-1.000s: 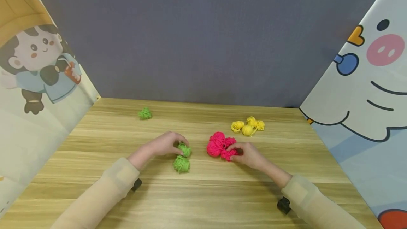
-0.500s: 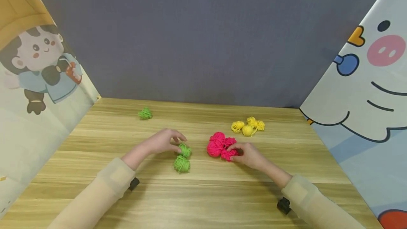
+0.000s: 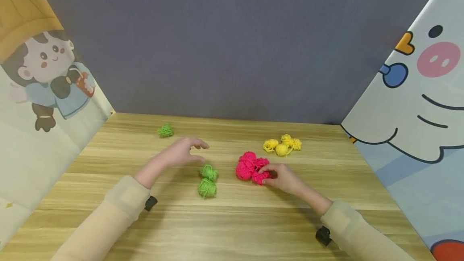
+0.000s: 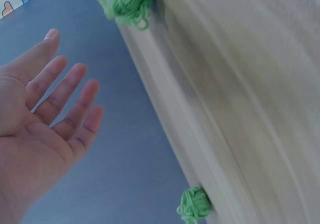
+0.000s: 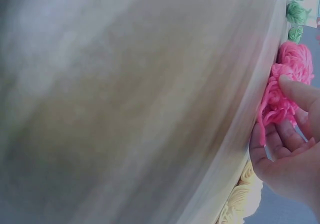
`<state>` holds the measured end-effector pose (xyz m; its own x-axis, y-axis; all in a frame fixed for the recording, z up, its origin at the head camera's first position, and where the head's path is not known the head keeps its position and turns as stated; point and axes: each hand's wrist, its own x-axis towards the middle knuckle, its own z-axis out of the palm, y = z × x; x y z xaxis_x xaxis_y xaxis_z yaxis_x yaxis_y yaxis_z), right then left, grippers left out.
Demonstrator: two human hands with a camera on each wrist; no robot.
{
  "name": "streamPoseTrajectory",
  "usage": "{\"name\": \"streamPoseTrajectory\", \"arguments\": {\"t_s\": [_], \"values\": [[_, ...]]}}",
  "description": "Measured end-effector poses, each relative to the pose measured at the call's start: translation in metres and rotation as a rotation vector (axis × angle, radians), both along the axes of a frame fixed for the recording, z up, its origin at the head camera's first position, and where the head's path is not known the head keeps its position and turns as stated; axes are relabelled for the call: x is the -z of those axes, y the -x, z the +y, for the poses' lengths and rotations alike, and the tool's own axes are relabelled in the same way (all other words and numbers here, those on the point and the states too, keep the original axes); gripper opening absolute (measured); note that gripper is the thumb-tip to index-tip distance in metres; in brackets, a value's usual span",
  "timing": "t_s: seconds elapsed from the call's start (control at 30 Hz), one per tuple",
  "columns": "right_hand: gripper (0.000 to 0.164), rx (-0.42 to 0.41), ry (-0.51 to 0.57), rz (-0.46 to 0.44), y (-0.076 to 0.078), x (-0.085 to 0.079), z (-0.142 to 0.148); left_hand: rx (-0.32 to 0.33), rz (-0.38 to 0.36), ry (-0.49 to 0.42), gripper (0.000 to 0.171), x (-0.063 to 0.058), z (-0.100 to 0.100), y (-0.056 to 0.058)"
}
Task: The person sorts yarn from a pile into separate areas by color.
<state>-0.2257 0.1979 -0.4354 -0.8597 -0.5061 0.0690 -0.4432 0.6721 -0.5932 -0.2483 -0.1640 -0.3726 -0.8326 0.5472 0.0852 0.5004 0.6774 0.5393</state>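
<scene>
My left hand is lifted just left of and behind two green yarn balls, its fingers spread and holding nothing. Of these, the smaller green ball touches the larger green ball in front of it. With thumb and fingers my right hand pinches a small pink yarn ball at the right of a pink cluster. A big pink yarn ball sits beside it. In the right wrist view the thumb lies on the pink yarn, and a loose strand hangs over the fingers.
One more green yarn ball lies at the back left of the wooden table. Several yellow yarn balls are grouped behind the pink ones. A dark grey panel stands along the back edge, with printed panels at both sides.
My left hand has let go of the smaller green ball and drawn up, back and left, its fingers opening. The right hand stays on the pink yarn ball.
</scene>
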Motion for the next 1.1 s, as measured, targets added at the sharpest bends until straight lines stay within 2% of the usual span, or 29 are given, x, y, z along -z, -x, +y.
{"name": "streamPoseTrajectory", "arguments": {"t_s": [0.4, 0.6, 0.87, 1.1], "values": [[0.022, 0.002, 0.01, -0.011, -0.004, -0.001, 0.001, -0.114, 0.105, -0.039, 0.041, -0.016, -0.013, 0.011], [0.022, -0.007, 0.015, 0.01, -0.004, -0.002, 0.002, -0.157, 0.187, -0.062, 0.044, -0.02, -0.02, 0.016], [0.022, -0.018, 0.011, 0.025, -0.005, -0.003, 0.002, -0.239, 0.255, -0.104, 0.048, -0.018, -0.034, 0.027], [0.022, -0.015, 0.011, 0.028, -0.005, -0.003, 0.001, -0.313, 0.25, -0.136, 0.052, -0.013, -0.05, 0.037]]}}
